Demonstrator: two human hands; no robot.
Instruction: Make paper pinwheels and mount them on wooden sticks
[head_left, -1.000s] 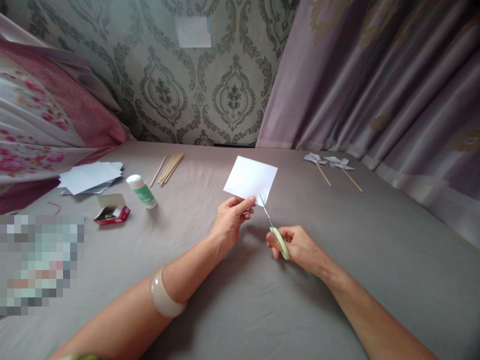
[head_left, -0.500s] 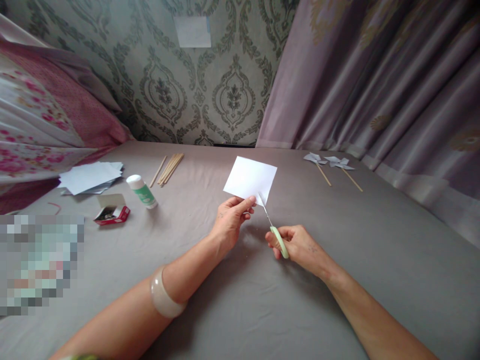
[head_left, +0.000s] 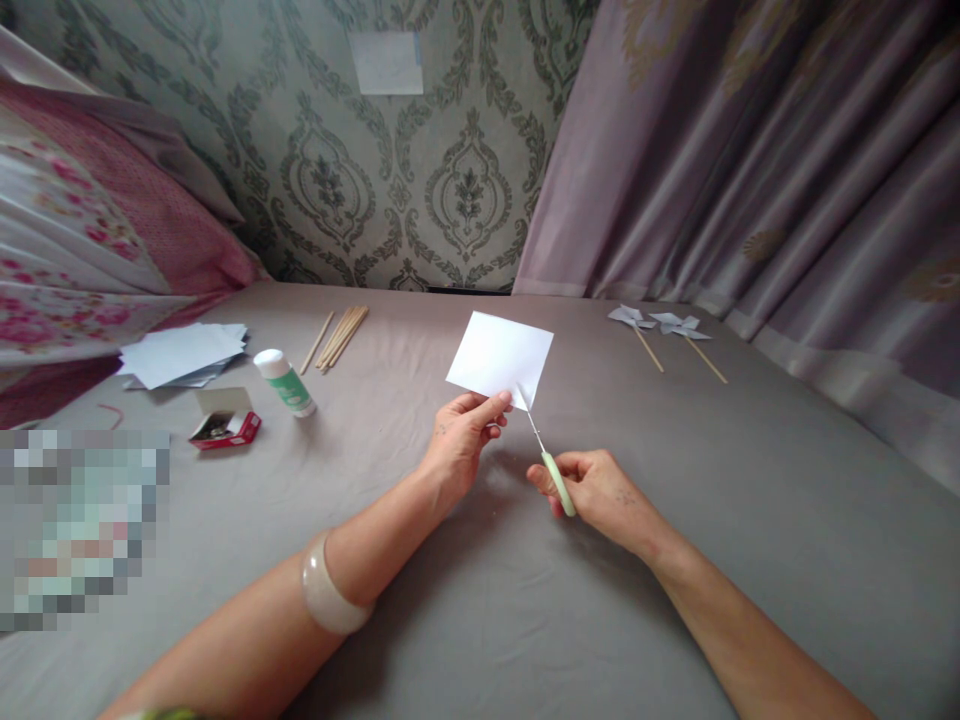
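Observation:
My left hand [head_left: 471, 430] pinches a white sheet of paper [head_left: 501, 352] along its near edge, thumb on top. The sheet is held up above the grey cloth. My right hand [head_left: 589, 482] grips a pair of scissors [head_left: 559, 485] with light green handles. Their blades point away from me and meet the paper's near right corner, just right of my left thumb. Part of the blades is hidden by the paper.
On the left lie a stack of paper [head_left: 184, 355], a glue stick [head_left: 285, 383], a red box of small metal pieces [head_left: 225, 430] and several wooden sticks [head_left: 343, 338]. Two paper pinwheels [head_left: 677, 325] on sticks rest at the back right. Curtains [head_left: 675, 150] hang behind.
The scissors' blades have shifted slightly, with less of the blade showing over the paper. My left hand and the sheet have hardly moved.

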